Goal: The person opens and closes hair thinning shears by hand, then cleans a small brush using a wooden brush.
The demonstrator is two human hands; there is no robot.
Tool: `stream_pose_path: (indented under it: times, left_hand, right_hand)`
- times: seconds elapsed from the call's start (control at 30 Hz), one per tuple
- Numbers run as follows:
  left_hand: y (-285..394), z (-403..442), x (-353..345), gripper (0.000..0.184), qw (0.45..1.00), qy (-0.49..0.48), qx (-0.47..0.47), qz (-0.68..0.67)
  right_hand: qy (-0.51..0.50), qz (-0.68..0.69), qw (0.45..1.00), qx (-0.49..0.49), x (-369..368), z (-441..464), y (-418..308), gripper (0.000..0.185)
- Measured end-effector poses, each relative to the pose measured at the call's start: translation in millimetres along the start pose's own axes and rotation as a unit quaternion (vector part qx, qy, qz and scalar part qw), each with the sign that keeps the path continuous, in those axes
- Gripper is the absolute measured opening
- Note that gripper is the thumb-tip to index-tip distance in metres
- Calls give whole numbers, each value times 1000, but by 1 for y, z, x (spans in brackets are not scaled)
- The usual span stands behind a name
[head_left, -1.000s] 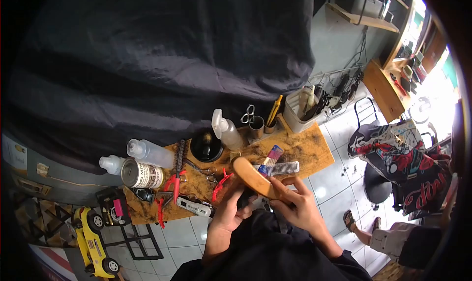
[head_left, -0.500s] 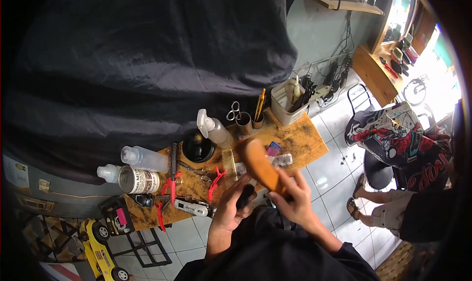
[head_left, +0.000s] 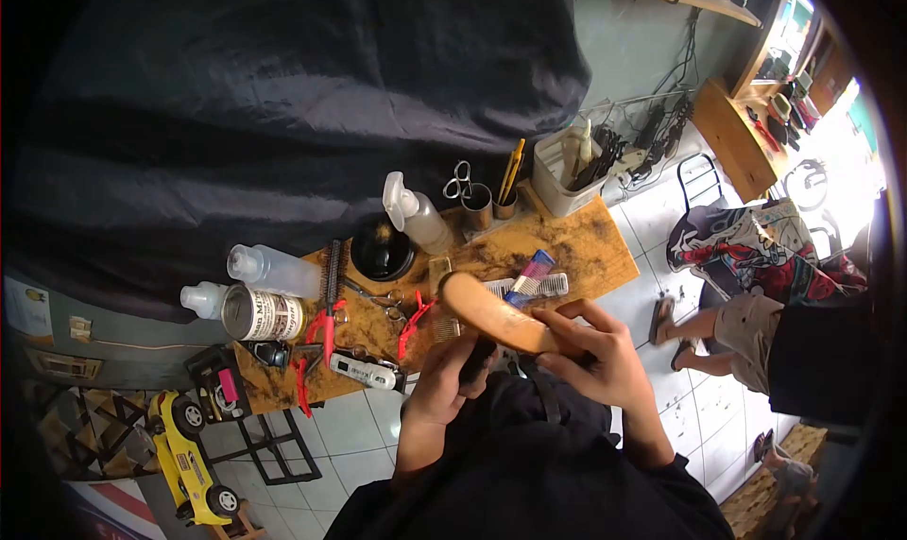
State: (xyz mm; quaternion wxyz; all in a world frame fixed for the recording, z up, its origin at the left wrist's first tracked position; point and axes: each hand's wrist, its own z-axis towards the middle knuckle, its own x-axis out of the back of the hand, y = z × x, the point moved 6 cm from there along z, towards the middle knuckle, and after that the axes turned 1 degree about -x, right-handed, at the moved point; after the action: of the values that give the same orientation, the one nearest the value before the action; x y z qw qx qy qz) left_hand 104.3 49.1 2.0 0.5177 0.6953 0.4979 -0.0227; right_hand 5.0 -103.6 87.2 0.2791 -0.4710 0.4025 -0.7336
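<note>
My right hand is closed around the handle end of a wooden-backed brush, its smooth tan back facing up. My left hand grips a small black object just below the brush; its kind is mostly hidden by the fingers. Whether the brush's underside touches that object, I cannot tell. Beyond the brush, a pale comb lies under a blue and purple piece. A yellowish comb and a red hair clip are near my left hand.
Hair clippings litter the wooden table. On it stand a spray bottle, a black bowl, a can, scissors, a white clipper and a white basket. At right, a person stands by a patterned cape.
The brush has swung leftward and lies flatter, no longer blurred. My right hand has shifted right. The person at right has stepped, and the whole view has turned slightly.
</note>
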Motion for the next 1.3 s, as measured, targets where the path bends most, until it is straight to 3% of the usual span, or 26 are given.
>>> stream_pose_path:
  times: [0.1, 0.17, 0.27, 0.3, 0.37, 0.4, 0.57, 0.67, 0.73, 0.77, 0.83, 0.87, 0.9, 1.0, 1.13, 1.2, 1.3]
  left_hand:
    - [2, -1, 1, 31, 1000, 6, -12, 14]
    - [1, 0, 7, 32, 1000, 22, -13, 5]
    - [-1, 0, 13, 33, 999, 31, -12, -1]
    - [-3, 0, 13, 33, 1000, 21, -8, 0]
    - [-6, 0, 14, 32, 1000, 18, -1, -26]
    - [-7, -1, 15, 32, 999, 15, 8, -49]
    - [-5, 2, 10, 31, 999, 10, 3, -51]
    - [-1, -3, 10, 30, 999, 16, 4, -34]
    - [2, -4, 9, 32, 999, 14, 9, -39]
    - [1, -5, 8, 36, 998, 12, 22, -60]
    - [0, -4, 9, 40, 996, 8, 35, -79]
    - [-3, -3, 10, 43, 994, -15, 47, -97]
    - [-6, -2, 8, 46, 991, -37, 60, -115]
    - [-6, 2, -1, 46, 995, -34, 53, -74]
    - [-5, -3, -8, 46, 993, -61, 72, -68]
    - [2, -4, -2, 44, 988, -20, 73, -133]
    - [22, -6, 4, 40, 985, -11, -4, -170]
  right_hand:
    - [-48, 20, 998, -41, -2, 9, 5, 42]
    - [-72, 25, 997, -8, 3, 15, 7, 41]
    - [-5, -131, 991, -3, 17, 18, 13, 40]
    - [-8, -131, 991, -4, 16, 19, 14, 40]
    - [109, -115, 984, -84, 32, 21, 23, 41]
    - [107, -115, 984, -84, 31, 21, 23, 41]
    - [-77, -6, 997, 11, -1, 22, 3, 42]
    - [-100, 2, 995, 31, -5, 24, 12, 42]
    - [8, -88, 996, -19, 14, 26, 27, 43]
    - [6, -88, 996, -19, 14, 27, 33, 43]
    - [144, -134, 977, -80, 31, 26, 48, 46]
    - [161, -113, 978, -71, 34, 24, 46, 48]
    - [162, -114, 977, -74, 33, 22, 44, 48]
    - [170, -55, 983, 41, 15, 17, 19, 51]
    - [129, -31, 991, 33, -15, 8, 16, 49]
    - [136, -77, 987, 44, -26, -1, 33, 45]
    - [128, -68, 986, 85, -36, -23, 57, 43]
